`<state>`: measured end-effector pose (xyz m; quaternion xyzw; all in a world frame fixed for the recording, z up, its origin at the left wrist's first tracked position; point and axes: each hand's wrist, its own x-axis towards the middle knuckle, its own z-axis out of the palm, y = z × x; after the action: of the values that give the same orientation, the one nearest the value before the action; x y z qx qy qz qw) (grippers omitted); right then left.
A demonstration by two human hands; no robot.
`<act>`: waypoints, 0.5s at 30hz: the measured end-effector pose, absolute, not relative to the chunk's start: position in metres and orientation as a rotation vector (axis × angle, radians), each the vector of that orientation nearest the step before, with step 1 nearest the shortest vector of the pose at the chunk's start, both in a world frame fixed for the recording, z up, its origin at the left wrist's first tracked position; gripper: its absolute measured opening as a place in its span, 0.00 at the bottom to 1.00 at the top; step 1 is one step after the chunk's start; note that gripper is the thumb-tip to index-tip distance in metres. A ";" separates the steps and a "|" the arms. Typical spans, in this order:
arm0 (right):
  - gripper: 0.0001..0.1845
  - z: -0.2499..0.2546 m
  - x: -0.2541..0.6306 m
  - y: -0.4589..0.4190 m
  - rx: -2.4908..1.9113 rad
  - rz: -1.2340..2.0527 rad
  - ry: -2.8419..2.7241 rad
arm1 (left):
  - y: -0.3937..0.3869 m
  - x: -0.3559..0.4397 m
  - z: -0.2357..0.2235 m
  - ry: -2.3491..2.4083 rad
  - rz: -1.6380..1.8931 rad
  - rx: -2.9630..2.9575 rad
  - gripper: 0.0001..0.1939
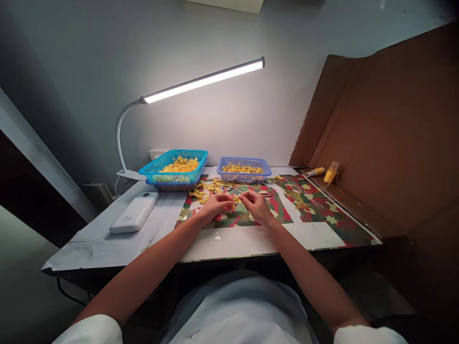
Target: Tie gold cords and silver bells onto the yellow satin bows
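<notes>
From here I see the power bank (134,213) at far left, then the blue basket (168,178) of gold bits. My left hand (216,206) has its fingers closed, and they seem to pinch the yellow bit (235,200), which sits between my hands, just over the mat (247,218). My right hand (255,205) has its fingertips pinched beside it; I can't tell what they grip. I'd keep the left still, pull softly and work right under the lamp (206,81)

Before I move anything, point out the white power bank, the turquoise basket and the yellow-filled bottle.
White power bank (132,215): head view, on its top face.
Turquoise basket (152,173): head view, on its perforated side wall.
Yellow-filled bottle (329,176): head view, on its yellow lower part.
</notes>
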<state>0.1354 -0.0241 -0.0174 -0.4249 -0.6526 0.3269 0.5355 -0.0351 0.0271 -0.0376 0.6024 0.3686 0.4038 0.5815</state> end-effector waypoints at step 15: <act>0.04 -0.041 0.132 -0.028 -1.178 0.618 -1.728 | 0.024 -0.035 -0.033 0.917 0.970 1.399 0.13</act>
<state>0.1320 -0.0277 -0.0408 -0.4789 -0.7028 0.2515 0.4621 -0.0355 0.0236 -0.0334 0.5954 0.3903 0.4129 0.5681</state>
